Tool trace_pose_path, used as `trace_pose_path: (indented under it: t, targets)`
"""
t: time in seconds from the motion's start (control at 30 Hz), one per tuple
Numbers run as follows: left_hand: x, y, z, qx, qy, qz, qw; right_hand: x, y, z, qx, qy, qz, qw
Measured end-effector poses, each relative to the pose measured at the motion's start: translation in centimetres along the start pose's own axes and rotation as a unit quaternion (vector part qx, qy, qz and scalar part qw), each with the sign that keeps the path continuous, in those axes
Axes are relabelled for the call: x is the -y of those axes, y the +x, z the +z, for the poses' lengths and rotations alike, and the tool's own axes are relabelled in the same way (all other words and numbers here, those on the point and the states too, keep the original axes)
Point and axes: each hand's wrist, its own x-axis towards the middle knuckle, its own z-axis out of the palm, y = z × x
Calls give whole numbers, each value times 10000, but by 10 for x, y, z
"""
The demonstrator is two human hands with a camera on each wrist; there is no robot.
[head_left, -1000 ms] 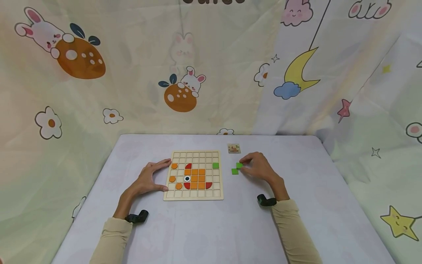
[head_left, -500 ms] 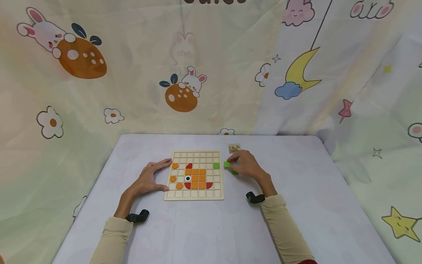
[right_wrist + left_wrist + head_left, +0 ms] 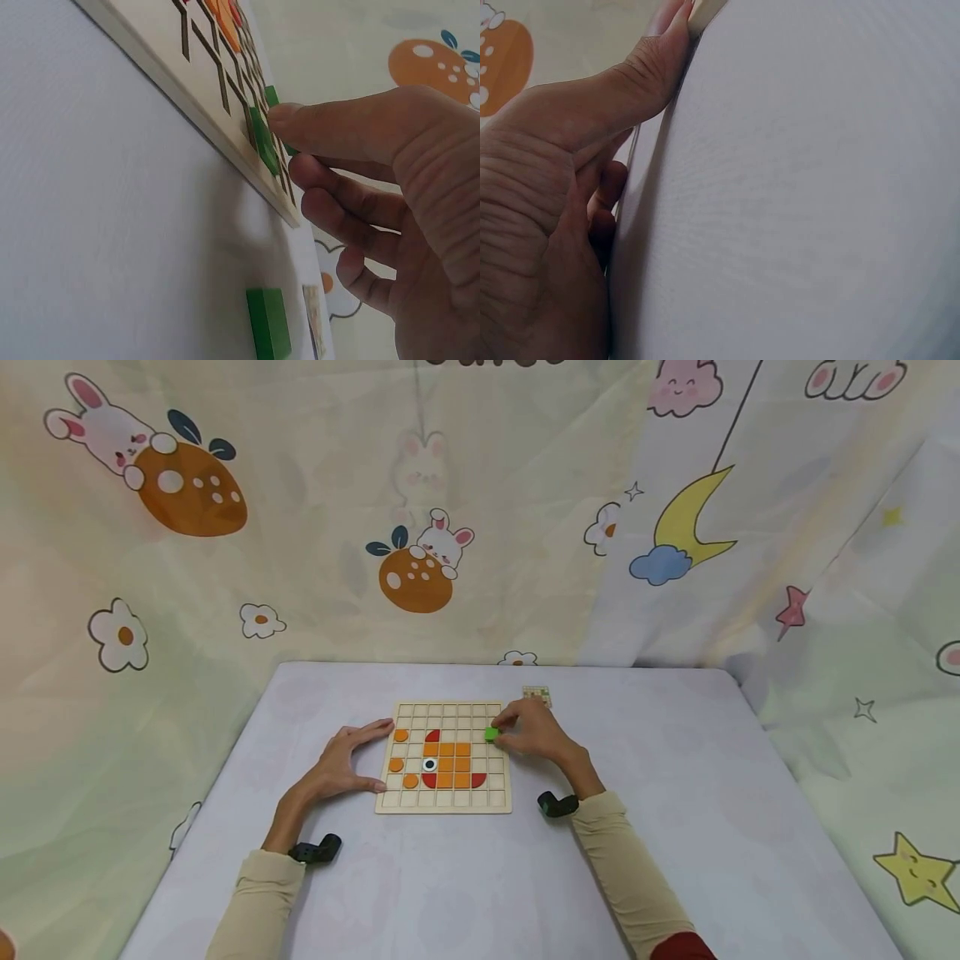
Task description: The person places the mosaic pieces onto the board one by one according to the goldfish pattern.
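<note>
In the head view, a square wooden grid board [image 3: 450, 804] lies on the table, bearing orange squares [image 3: 453, 765], orange discs [image 3: 396, 765], red quarter-rounds and a white eye piece [image 3: 430, 765]. My left hand [image 3: 337, 764] touches the board's left edge with thumb and fingers spread apart. Over the right edge, my right hand [image 3: 536, 732] pinches a green square tile [image 3: 271, 95], partly behind the thumb in the right wrist view. Beside it, another green tile [image 3: 262, 142] appears on the board. One more green tile [image 3: 270, 322] lies on the table.
A small picture card [image 3: 537, 692] lies beyond my right hand, partly covered by it. The white-covered table [image 3: 465, 893] ends at a patterned cloth backdrop [image 3: 510, 610]. Each wrist bears a black camera [image 3: 557, 804].
My right hand has moved left from the loose tiles to the board's right edge, carrying a green tile. The left hand has kept its place at the left edge.
</note>
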Motion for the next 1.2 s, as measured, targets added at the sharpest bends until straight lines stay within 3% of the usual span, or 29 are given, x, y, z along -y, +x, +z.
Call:
trace_pose_path:
  t: [0.87,1.2]
  targets:
    - [1,1,1,-32,43,-101,9999,11,19,17,326,-175,148,9992]
    - [0,1,0,-21,43,-56,10000,12,15,12,315,-297,260,9987]
